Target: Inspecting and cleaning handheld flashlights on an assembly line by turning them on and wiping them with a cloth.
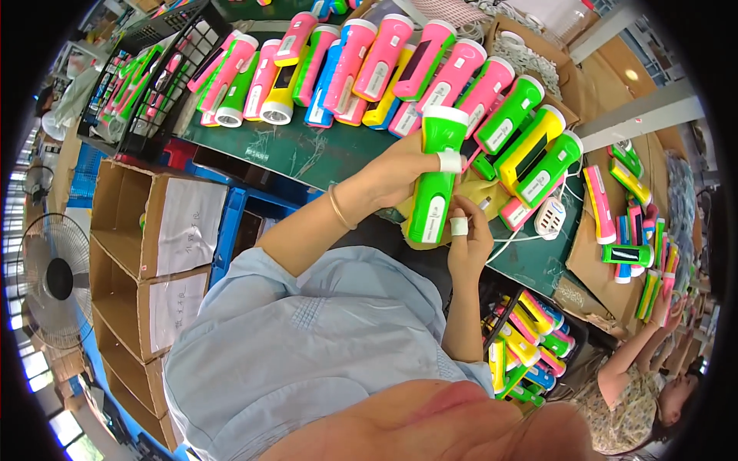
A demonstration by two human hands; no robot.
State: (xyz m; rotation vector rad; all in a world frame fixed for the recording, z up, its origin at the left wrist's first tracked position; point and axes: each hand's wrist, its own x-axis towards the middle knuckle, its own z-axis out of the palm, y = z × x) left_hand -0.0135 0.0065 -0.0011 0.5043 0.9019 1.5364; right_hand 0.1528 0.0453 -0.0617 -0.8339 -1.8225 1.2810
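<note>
Green plastic fills the left hand [396, 169] of a worker in a pale blue top, its fingers closed around a white-capped flashlight [437, 180] held upright above the near edge of the green tabletop [304, 157]. Beside its lower end hovers the right hand [470, 238], fingers curled; whether they touch the casing or pinch anything cannot be told from here. The torch looks light, stiff and smooth, perhaps a little slippery, its lens end likely the part to spare from knocks; the straight barrel below the flared head seems the surest hold. At the left, a black crate [198, 42] carries pink and green flashlights behind its grid walls. Multicoloured ones crowd a dark bin [501, 319] by the worker's right elbow, and more lie in an open cardboard tray [586, 257] farther right. Behind the tabletop's pink, yellow and green rows, a brown carton [573, 81] holds a heap of pale, small parts, too jumbled to identify.
</note>
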